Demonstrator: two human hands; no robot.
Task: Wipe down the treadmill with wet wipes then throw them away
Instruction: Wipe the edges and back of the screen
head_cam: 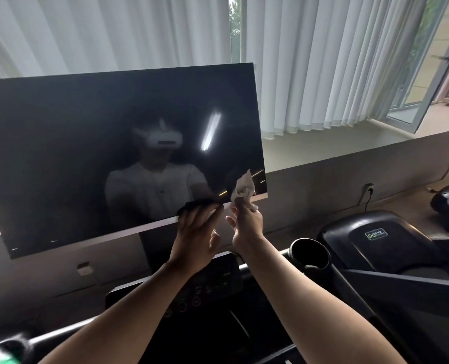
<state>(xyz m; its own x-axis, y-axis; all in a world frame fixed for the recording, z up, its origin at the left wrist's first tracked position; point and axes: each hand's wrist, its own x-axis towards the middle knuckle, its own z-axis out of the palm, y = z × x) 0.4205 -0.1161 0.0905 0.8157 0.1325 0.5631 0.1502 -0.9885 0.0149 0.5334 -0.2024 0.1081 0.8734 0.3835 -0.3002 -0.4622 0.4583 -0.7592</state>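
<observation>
The dark screen (100, 143) runs left to right, its right end tilted higher, above the console (213, 282). The left hand (194, 232) rests straight-fingered on its lower edge. The right hand (247, 227) pinches a crumpled wipe (243, 190), which points upward at the screen's lower right corner.

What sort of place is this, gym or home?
Probably a gym or workout room: a treadmill console with a large dark screen, a second treadmill on the right, and window curtains behind.
</observation>
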